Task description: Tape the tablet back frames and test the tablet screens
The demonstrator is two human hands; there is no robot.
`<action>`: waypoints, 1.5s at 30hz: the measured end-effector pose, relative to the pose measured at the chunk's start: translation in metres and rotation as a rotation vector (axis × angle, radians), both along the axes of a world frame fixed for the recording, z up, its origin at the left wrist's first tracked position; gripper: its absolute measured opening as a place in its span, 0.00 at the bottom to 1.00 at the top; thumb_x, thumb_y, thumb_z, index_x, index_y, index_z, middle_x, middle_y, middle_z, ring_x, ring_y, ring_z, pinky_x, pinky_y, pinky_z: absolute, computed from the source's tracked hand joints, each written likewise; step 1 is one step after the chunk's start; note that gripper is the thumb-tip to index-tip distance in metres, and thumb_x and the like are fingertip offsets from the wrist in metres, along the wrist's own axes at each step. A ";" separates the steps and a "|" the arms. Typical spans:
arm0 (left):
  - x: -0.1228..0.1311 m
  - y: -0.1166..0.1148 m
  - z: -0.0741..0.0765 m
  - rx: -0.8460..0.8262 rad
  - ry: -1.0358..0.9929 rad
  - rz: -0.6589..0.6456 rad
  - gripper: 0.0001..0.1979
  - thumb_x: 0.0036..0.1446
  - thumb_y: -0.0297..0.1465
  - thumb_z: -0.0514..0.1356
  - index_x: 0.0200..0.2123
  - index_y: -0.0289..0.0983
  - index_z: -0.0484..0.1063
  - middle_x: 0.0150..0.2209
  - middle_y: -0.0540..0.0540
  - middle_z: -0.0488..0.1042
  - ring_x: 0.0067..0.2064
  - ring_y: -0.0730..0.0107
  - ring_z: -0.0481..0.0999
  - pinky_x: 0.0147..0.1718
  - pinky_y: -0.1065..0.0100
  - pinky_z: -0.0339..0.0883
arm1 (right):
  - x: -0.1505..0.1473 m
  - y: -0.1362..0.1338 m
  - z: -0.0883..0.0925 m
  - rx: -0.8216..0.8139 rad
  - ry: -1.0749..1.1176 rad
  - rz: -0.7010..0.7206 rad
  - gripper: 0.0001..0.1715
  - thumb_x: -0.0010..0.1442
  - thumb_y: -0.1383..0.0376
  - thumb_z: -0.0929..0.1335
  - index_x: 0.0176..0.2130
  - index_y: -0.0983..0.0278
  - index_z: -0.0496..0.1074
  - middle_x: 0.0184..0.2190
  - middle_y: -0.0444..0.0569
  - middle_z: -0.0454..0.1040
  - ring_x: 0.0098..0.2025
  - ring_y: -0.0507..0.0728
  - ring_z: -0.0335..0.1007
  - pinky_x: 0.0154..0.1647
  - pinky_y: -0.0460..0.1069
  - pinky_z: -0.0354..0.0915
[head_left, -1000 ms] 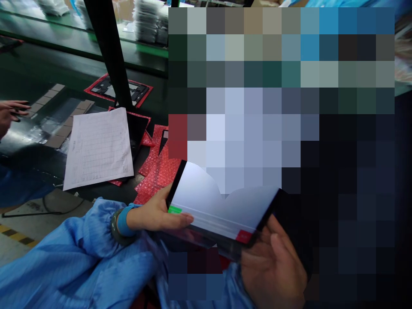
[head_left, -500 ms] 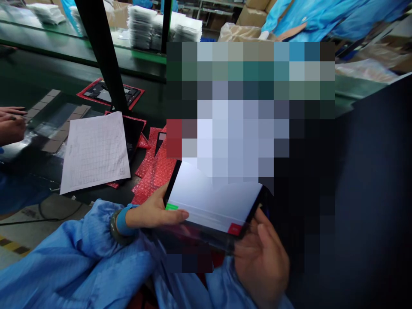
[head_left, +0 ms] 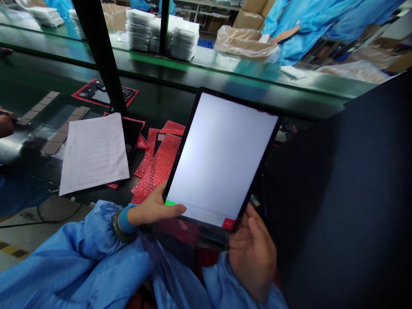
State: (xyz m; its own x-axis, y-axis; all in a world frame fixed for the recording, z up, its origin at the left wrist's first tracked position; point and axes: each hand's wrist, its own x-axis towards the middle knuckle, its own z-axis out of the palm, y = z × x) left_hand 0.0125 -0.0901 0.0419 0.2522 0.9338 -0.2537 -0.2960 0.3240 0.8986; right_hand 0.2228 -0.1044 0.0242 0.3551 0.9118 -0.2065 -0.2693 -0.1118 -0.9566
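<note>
A tablet (head_left: 222, 159) with a black frame is held up, tilted, before me. Its lit screen is nearly all white, with a green block at the lower left and a red one at the lower right. My left hand (head_left: 154, 210) is closed on its lower left edge, thumb lying over the glass. Around the lower right corner, my right hand (head_left: 252, 253) has curled fingers against the edge, partly behind it. Something clear and film-like, blurred, hangs below the tablet's bottom edge; I cannot make it out.
Red bubble-wrap sleeves (head_left: 161, 167) lie left of the tablet. Beside them, a printed sheet (head_left: 95, 152) covers part of a dark panel. A black post (head_left: 101, 56) rises behind. A co-worker's hand (head_left: 5, 124) shows at the left edge. White stacks (head_left: 185, 40) stand on the far shelf.
My right hand and the tablet's lower right corner have shifted slightly left and up. The co-worker's hands at the left have drawn back toward the edge. The blocky patch over the tablet is gone.
</note>
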 end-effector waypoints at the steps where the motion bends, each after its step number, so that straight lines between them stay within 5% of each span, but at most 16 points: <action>1: 0.000 0.000 0.000 0.001 0.000 0.002 0.34 0.42 0.39 0.70 0.53 0.35 0.68 0.40 0.41 0.79 0.34 0.61 0.78 0.34 0.64 0.73 | -0.001 0.001 0.001 -0.005 0.031 0.001 0.23 0.58 0.57 0.66 0.52 0.59 0.70 0.46 0.48 0.76 0.47 0.60 0.73 0.46 0.57 0.69; 12: 0.003 0.013 -0.015 0.086 0.043 0.034 0.32 0.44 0.37 0.69 0.53 0.34 0.68 0.42 0.41 0.79 0.37 0.60 0.78 0.35 0.63 0.72 | -0.007 0.019 0.006 -0.005 0.185 -0.024 0.21 0.52 0.58 0.70 0.46 0.61 0.73 0.36 0.45 0.79 0.42 0.59 0.76 0.46 0.56 0.70; 25: 0.020 0.013 -0.017 0.131 0.071 0.027 0.30 0.41 0.39 0.69 0.48 0.34 0.70 0.44 0.41 0.77 0.43 0.58 0.76 0.42 0.62 0.70 | 0.011 0.008 0.004 0.030 0.186 -0.041 0.19 0.52 0.58 0.70 0.44 0.59 0.74 0.42 0.44 0.78 0.48 0.57 0.72 0.45 0.51 0.71; 31: 0.029 0.007 -0.018 0.074 0.037 -0.014 0.30 0.42 0.39 0.70 0.48 0.34 0.70 0.40 0.41 0.78 0.34 0.62 0.77 0.33 0.63 0.72 | 0.017 -0.001 0.002 0.022 0.181 -0.062 0.21 0.52 0.58 0.70 0.46 0.59 0.74 0.44 0.44 0.77 0.47 0.57 0.73 0.44 0.51 0.70; 45: 0.033 0.010 -0.033 0.088 0.057 -0.029 0.33 0.42 0.39 0.70 0.51 0.33 0.69 0.47 0.37 0.77 0.42 0.56 0.77 0.39 0.60 0.71 | 0.021 -0.006 -0.017 0.037 0.208 -0.076 0.24 0.52 0.58 0.70 0.49 0.61 0.73 0.48 0.47 0.76 0.51 0.59 0.71 0.50 0.54 0.68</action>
State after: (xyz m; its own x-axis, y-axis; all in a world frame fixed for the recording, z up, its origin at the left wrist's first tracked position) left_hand 0.0457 -0.0799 0.0094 0.2667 0.9458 -0.1853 -0.2352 0.2503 0.9392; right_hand 0.2434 -0.1108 0.0074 0.3766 0.8923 -0.2489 -0.4673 -0.0491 -0.8827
